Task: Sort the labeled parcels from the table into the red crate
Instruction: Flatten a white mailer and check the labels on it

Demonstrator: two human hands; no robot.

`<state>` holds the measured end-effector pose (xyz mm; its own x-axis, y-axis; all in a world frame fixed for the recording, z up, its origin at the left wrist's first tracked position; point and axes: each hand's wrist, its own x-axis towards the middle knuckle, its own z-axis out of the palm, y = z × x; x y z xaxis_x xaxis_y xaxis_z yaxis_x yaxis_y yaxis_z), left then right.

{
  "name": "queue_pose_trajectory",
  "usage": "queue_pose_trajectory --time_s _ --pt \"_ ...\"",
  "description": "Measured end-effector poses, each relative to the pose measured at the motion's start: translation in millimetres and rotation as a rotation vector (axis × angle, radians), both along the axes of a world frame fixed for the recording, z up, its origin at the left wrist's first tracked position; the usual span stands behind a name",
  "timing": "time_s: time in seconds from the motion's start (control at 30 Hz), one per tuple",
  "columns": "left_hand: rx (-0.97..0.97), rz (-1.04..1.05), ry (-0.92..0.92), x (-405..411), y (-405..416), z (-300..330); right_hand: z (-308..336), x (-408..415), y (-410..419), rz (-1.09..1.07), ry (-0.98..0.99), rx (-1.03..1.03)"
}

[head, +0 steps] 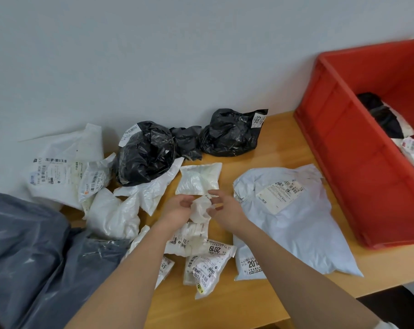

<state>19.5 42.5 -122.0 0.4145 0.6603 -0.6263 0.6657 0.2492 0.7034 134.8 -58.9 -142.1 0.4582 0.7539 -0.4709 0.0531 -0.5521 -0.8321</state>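
Both hands (201, 208) gripping small white parcel (200, 208), red crate (357, 162) right

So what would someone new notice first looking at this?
Probably the red crate at the table's right edge, with a few parcels already inside. Next, the left hand and right hand at centre, both gripping a small crumpled white parcel above scattered white and black mailers.

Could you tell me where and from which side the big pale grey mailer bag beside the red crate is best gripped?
Probably grip the large pale grey plastic mailer bag at its loose near-right corner, coming from the table's front edge. It lies flat and wide, so its middle offers nothing to pinch, while the red plastic crate crowds its far side.
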Motion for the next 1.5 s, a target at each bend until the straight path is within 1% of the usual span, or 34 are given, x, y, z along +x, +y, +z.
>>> queue_pose_trajectory --time_s 0.23,0.43,0.67,0.83,1.03,1.2,1.5 --pt "-0.009 -0.030 -0.060 17.6 -9.9 11.7 12.8 20.7 -13.8 -0.062 -0.028 0.052" --pt "0.103 -0.074 -0.098 33.8 -16.0 22.6 23.4 39.1 -32.3 -0.122 -0.075 0.088" --pt "0.181 -0.090 -0.133 52.2 -26.5 38.6 39.6 52.4 -47.5 -0.148 -0.168 0.063" --pt "0.262 -0.141 -0.143 65.9 -31.9 47.1 48.4 60.6 -58.5 -0.200 -0.164 0.099" --pt "0.323 -0.203 -0.147 80.5 -35.5 50.5 49.4 71.8 -69.8 -0.295 -0.092 0.147" --pt "0.297 -0.186 -0.149 84.9 -36.3 50.2 48.1 78.4 -75.0 -0.381 0.027 0.172" --pt "0.290 -0.171 -0.131 84.7 -33.6 45.8 40.7 81.5 -72.7 -0.546 0.158 0.225"
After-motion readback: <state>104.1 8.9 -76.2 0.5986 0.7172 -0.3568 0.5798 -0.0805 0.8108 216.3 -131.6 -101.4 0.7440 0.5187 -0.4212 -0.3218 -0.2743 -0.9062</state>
